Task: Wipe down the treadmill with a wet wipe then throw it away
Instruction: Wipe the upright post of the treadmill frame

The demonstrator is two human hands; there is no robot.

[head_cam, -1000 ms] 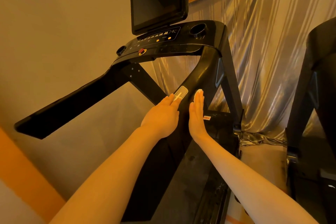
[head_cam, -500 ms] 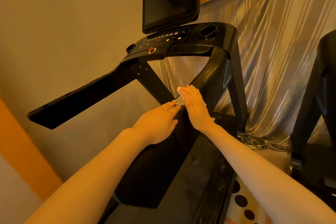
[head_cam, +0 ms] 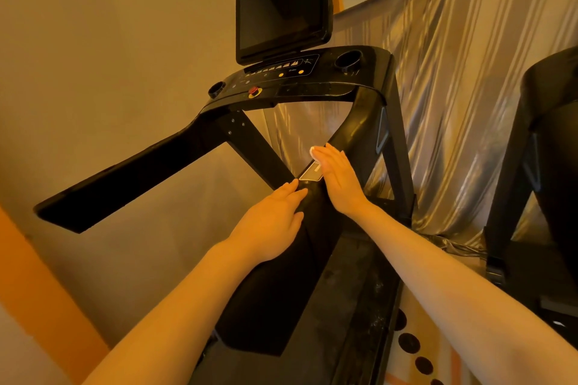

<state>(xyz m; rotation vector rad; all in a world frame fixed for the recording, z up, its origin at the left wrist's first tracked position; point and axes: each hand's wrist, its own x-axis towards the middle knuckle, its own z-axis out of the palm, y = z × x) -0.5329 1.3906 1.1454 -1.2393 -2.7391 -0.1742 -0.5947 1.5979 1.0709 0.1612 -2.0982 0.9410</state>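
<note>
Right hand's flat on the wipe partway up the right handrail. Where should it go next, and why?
Probably slide the right hand and wipe on up the handrail toward the console: the wipe sits just past the silver sensor plate, with rail above.

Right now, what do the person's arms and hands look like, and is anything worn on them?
Both forearms are bare, with no sleeves in view. The left hand and the right hand wear no gloves, and no rings, watch or bracelet show. The right hand's nails look short and plain.
</note>
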